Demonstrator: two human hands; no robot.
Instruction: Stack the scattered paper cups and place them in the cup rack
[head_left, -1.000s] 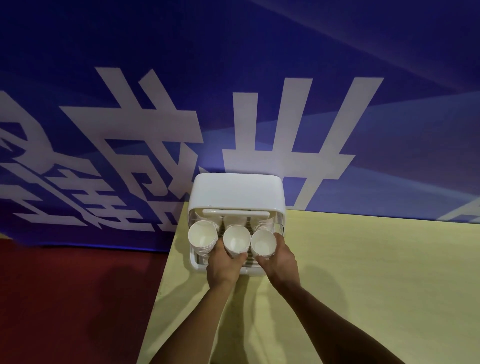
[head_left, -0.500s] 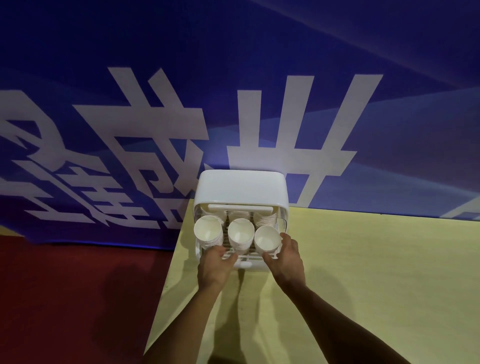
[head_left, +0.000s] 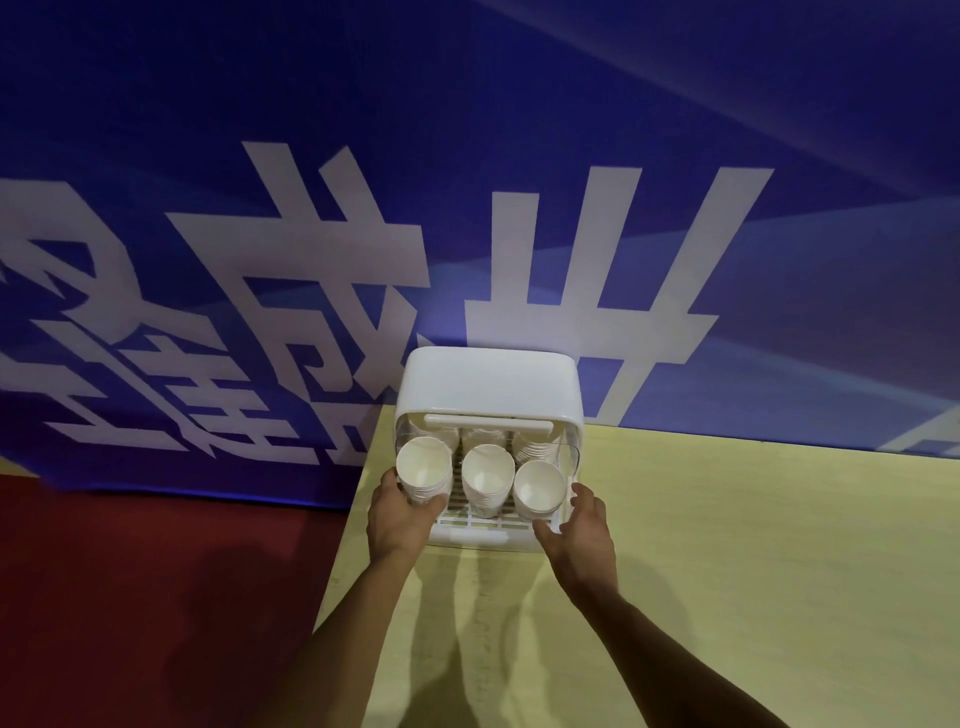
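Cup stacks (head_left: 487, 480) in white rack (head_left: 488, 384)

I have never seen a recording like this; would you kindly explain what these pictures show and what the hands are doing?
No machine here: a person works bare-handed, filmed by one camera on their head, looking down. A white cup rack stands at the corner of a yellow table, before a blue banner. Paper cup stacks lean inside it. The left hand grips the left stack; the right hand is open beside the right stack, contact unclear.
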